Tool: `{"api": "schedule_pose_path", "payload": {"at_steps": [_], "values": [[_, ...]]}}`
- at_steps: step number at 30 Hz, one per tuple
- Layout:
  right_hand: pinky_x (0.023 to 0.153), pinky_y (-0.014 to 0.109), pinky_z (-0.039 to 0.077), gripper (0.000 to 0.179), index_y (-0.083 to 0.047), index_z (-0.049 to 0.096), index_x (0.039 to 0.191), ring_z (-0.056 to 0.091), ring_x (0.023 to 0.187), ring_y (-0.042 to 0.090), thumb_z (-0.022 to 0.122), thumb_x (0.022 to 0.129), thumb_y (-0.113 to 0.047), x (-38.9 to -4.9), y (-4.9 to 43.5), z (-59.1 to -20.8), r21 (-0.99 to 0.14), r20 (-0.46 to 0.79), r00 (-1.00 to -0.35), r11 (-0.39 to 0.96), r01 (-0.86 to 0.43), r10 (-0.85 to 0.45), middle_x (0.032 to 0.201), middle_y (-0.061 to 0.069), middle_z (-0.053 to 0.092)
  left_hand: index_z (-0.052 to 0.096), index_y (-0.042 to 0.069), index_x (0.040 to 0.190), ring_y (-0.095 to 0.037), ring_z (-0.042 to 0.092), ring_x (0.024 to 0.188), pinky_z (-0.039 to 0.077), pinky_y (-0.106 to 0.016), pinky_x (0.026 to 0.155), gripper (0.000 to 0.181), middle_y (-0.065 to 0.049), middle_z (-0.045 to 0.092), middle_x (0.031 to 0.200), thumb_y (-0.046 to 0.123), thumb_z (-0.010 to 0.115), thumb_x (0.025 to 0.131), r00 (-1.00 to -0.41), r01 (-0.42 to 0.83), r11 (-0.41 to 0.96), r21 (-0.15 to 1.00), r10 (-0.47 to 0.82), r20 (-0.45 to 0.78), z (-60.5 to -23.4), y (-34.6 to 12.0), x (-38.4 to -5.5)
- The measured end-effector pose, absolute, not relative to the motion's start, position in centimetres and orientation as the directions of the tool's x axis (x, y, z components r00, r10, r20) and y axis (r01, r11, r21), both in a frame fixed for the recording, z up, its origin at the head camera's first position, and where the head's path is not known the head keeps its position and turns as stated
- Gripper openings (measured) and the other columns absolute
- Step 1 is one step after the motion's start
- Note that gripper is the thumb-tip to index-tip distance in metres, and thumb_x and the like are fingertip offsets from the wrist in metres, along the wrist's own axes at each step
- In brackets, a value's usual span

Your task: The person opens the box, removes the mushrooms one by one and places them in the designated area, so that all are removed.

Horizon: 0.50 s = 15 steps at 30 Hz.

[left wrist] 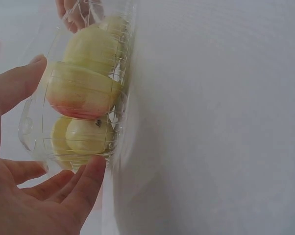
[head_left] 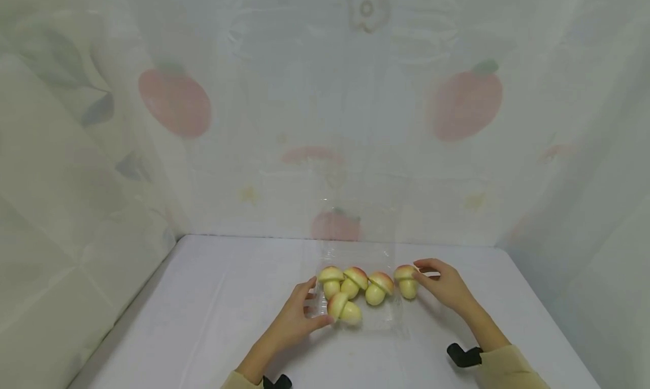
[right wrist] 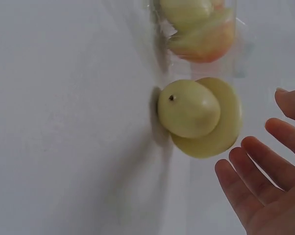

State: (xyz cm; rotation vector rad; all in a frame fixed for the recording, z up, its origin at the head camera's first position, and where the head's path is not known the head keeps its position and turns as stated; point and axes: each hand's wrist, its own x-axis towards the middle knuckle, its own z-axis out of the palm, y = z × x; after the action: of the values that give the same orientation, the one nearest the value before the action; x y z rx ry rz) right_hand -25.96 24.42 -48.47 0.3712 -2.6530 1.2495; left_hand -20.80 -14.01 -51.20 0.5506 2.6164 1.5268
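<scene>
A clear plastic clamshell box (head_left: 376, 320) sits on the white table with its lid (head_left: 365, 222) raised at the back. Several toy mushrooms (head_left: 350, 313) with pale yellow-green stems and red-tinged caps lie inside. My left hand (head_left: 297, 315) rests against the box's left end, thumb near the front corner and fingers (left wrist: 91, 178) spread along the side. Just right of the box, one more mushroom (right wrist: 189, 110) is on the table. Beside its cap is my right hand (head_left: 444, 284), thumb and fingers parted; the right wrist view shows a gap between fingertips and cap.
White cloth covers the table (head_left: 228, 298). Hanging sheets with printed fruit (head_left: 175, 104) close off the back and both sides. Black wrist mounts (head_left: 463, 355) sit by both sleeves.
</scene>
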Motion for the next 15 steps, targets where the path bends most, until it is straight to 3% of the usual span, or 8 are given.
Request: {"api": "schedule_pose_path", "payload": {"at_steps": [9, 15], "values": [[0.087, 0.032, 0.06, 0.033, 0.0, 0.069, 0.121, 0.067, 0.107, 0.032, 0.075, 0.095, -0.02, -25.0, 23.3, -46.9, -0.731, 0.327, -0.926, 0.571, -0.374, -0.188, 0.117, 0.013, 0.07, 0.026, 0.001, 0.158, -0.041, 0.052, 0.128, 0.055, -0.044, 0.099, 0.101, -0.021, 0.038, 0.151, 0.04, 0.084, 0.085, -0.935, 0.268, 0.438, 0.858, 0.331, 0.123, -51.5, -14.1, -21.0], [0.087, 0.04, 0.06, 0.032, 0.002, 0.068, 0.121, 0.066, 0.107, 0.032, 0.075, 0.094, -0.015, -24.5, 22.6, -46.4, -0.728, 0.372, -0.9, 0.53, -0.435, -0.228, 0.117, 0.014, 0.07, 0.027, 0.001, 0.158, -0.04, 0.053, 0.127, 0.055, -0.044, 0.098, 0.101, -0.021, 0.038, 0.15, 0.041, 0.084, 0.085, -0.936, 0.267, 0.44, 0.858, 0.33, 0.122, -51.7, -14.1, -21.1]]}}
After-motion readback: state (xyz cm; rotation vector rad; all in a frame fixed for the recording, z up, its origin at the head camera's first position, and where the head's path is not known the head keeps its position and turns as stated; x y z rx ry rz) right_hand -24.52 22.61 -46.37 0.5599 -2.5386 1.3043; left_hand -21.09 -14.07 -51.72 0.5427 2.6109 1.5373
